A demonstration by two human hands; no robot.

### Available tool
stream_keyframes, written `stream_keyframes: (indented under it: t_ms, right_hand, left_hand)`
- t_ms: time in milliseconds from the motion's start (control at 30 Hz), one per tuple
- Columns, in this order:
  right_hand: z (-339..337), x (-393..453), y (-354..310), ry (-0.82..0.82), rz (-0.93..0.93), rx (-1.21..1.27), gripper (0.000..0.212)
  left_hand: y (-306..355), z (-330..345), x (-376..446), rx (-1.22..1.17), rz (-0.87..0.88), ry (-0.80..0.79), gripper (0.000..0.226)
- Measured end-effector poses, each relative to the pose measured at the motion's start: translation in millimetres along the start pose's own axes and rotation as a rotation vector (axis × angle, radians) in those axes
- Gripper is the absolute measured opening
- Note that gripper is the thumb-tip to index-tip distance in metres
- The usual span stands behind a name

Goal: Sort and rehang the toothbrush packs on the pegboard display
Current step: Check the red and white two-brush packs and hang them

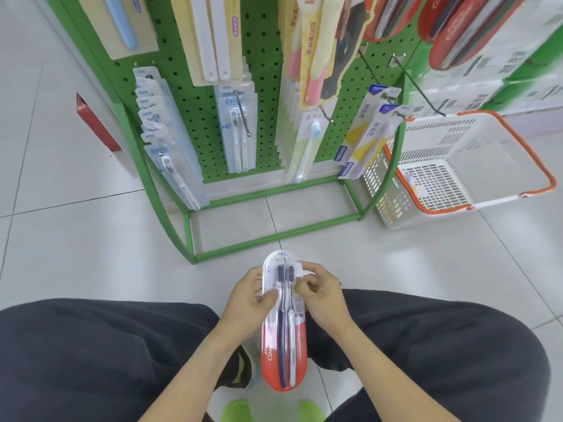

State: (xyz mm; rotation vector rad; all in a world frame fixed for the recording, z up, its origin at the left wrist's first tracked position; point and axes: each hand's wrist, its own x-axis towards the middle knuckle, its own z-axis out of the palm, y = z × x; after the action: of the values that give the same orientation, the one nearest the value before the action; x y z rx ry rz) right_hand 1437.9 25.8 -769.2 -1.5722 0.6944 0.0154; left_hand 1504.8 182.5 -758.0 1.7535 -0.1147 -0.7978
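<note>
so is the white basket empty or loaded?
Looks empty: the white basket shows bare slatted floor, though the near corner behind the green rack frame is hidden.

Both forearms reach forward between the knees; left hand point(250, 295) and right hand point(323, 289) meet, fingers curled in a pinch

Bare floor point(304, 239) lies open between the knees and the green rack point(189, 233). Hanging packs point(170, 141) crowd the pegboard point(262, 86). A white basket point(457, 166) blocks the right side.

Dark grey trousers point(91, 354), bare forearms point(195, 370)
</note>
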Motion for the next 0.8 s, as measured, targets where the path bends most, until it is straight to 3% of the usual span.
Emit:
stream_keyframes:
  t_ms: [167, 367, 500, 800]
  right_hand:
    - [3.1, -4.8, 4.3, -0.043, -0.008, 0.013, 0.035]
    - [1.6, -5.6, 9.9, -0.035, -0.018, 0.091, 0.037]
    - [-1.1, -6.4, 12.4, 0.015, -0.028, 0.169, 0.025]
    - [-2.7, -2.1, 16.6, 0.010, 0.100, 0.051, 0.020]
  left_hand:
    - [-3.2, 8.6, -2.2, 0.048, -0.056, 0.138, 0.031]
    - [-1.6, 4.8, -2.8, 0.036, -0.014, 0.099, 0.027]
    - [0.7, 3.1, -3.5, -0.032, -0.011, 0.114, 0.023]
    - [1.5, 5.8, -6.2, 0.021, 0.002, 0.034, 0.021]
